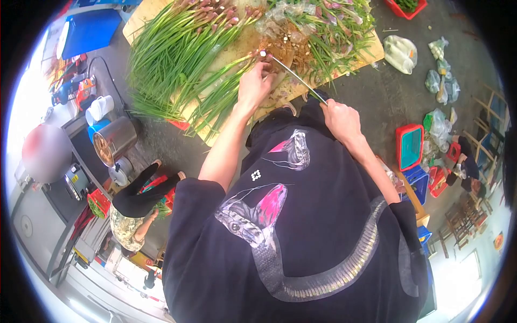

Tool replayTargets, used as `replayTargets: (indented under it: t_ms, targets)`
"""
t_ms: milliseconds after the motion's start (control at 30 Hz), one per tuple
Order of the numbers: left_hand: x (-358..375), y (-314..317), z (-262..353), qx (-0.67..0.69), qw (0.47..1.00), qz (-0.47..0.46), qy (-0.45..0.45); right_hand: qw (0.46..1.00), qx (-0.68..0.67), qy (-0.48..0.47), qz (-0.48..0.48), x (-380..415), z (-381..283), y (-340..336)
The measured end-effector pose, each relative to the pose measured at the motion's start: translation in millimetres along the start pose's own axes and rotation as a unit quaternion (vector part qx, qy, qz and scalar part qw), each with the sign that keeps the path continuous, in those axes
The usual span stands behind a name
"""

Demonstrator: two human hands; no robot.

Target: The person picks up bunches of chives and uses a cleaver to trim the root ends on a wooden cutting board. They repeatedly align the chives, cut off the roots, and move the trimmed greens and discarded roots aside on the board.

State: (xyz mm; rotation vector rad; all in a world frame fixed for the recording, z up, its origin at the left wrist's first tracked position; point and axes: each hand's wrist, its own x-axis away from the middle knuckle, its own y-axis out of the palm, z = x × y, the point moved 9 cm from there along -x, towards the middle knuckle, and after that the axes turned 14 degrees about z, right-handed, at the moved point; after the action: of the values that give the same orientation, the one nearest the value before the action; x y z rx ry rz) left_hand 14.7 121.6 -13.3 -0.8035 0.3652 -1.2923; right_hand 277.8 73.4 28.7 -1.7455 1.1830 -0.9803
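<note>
My left hand (255,85) grips a small bunch of green stalks (222,92) near its purple bulb end, over the wooden table (209,133). In my right hand (342,121) is the handle of a long thin knife (299,79), whose tip touches or nearly touches the bulb end beside my left fingers. A large pile of green stalks (171,60) with purple bulbs lies to the left. Brown peelings (291,47) lie beyond the knife tip, and more stalks and leaves (339,40) are spread at the right of the table.
On the floor at the right are a white bag (400,54), plastic bags (442,81) and a red-rimmed teal basket (410,147). A metal pot (115,141) and white buckets (100,109) stand at the left. One person (132,212) bends at lower left; another (469,167) is at far right.
</note>
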Motion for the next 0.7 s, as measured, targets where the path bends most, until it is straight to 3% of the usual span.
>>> replayTargets:
  t_ms: [100,300,333,467,567,600,700]
  targets:
    - [11,-8,4,0.039,0.998,-0.02,0.039,1.0,0.0,0.005,0.014,-4,14,-10]
    - [23,-36,11,0.228,0.973,-0.031,0.005,0.994,-0.058,0.08,0.036,-29,29,-30]
    - [23,-44,11,0.207,0.977,-0.04,-0.024,0.994,-0.064,0.079,0.027,-31,29,-28]
    - [5,-95,30,0.076,0.994,0.062,0.054,0.979,-0.142,0.143,-0.004,-13,28,-19]
    - [-1,-86,23,0.013,0.977,0.09,0.192,0.972,-0.172,0.157,0.019,-2,32,-12]
    - [-3,-73,8,0.001,0.983,0.069,0.169,0.972,-0.178,0.149,0.021,-2,30,-16]
    - [-2,-61,-12,0.012,0.972,0.13,0.196,0.973,-0.176,0.149,0.031,3,36,-20]
